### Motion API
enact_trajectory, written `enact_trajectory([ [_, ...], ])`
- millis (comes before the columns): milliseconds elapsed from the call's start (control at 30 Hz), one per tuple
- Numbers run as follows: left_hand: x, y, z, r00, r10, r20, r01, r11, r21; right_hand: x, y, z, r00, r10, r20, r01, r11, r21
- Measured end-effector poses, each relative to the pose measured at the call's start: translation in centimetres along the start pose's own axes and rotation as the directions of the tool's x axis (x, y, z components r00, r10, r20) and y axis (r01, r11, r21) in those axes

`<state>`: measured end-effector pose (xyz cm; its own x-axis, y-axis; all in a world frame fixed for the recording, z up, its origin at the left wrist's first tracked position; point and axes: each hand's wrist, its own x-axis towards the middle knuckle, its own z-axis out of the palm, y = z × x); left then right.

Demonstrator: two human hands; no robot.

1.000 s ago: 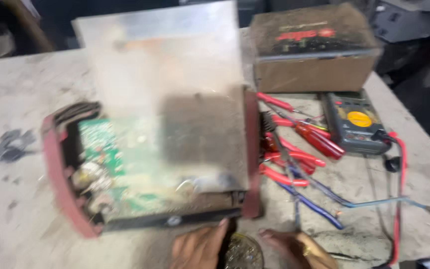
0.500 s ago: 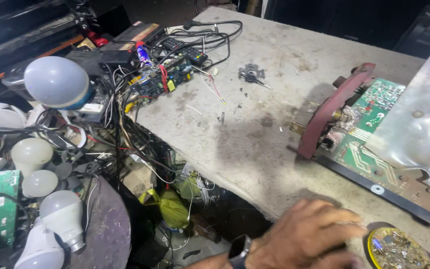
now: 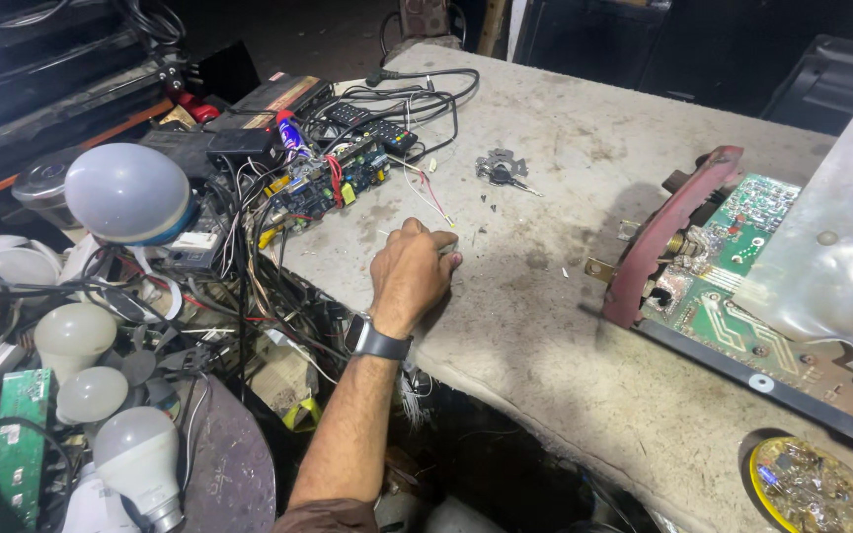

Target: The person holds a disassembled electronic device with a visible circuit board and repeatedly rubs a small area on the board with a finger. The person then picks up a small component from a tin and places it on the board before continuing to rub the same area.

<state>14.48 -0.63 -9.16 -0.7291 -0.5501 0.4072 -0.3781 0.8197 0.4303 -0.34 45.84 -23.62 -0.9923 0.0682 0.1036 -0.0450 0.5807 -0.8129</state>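
1. Workbench [image 3: 565,326]: bare grey top, stained and scratched; dim room behind, dark cases at the back.
2. Left hand [image 3: 409,276] rests knuckles-up on the bench, fingers curled together over a small item I cannot identify; wristwatch [image 3: 377,341] on the wrist; right hand out of view.
3. Opened red-framed device [image 3: 668,232] with green circuit board [image 3: 733,281] lies well to the right.
4. Tangled wires [image 3: 249,257], white bulbs [image 3: 130,192] and loose board [image 3: 323,183] crowd the left edge.

The worktable [image 3: 565,326] is rough, matt, stained concrete-like stone; the left hand [image 3: 409,276] rests on it above a smooth dark wristwatch [image 3: 377,342]. The opened device [image 3: 742,286] shows glossy green circuit board, a dull red casing and hazy sheet metal; the bulbs [image 3: 128,192] are smooth matt white plastic.
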Motion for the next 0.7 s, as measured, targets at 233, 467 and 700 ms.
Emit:
enact_trajectory([
  [233, 0.6, -1.2, 0.5, 0.996, 0.08, -0.03, -0.086, 0.946, -0.313, -0.9, 0.0, 0.5, 0.998, 0.028, -0.057, -0.025, 0.999, 0.04],
  [467, -7.2, 4.8, -1.8, 0.951, 0.3, 0.07, -0.125, 0.584, -0.802, -10.1, -2.3, -3.3, 0.933, -0.131, -0.336, 0.26, 0.888, 0.378],
  [700, -15.1, 12.4, -1.5, 0.682, 0.667, 0.3, 0.127, 0.297, -0.947, -21.7, -11.3, -5.6, 0.87, -0.417, -0.264, 0.459, 0.88, 0.124],
])
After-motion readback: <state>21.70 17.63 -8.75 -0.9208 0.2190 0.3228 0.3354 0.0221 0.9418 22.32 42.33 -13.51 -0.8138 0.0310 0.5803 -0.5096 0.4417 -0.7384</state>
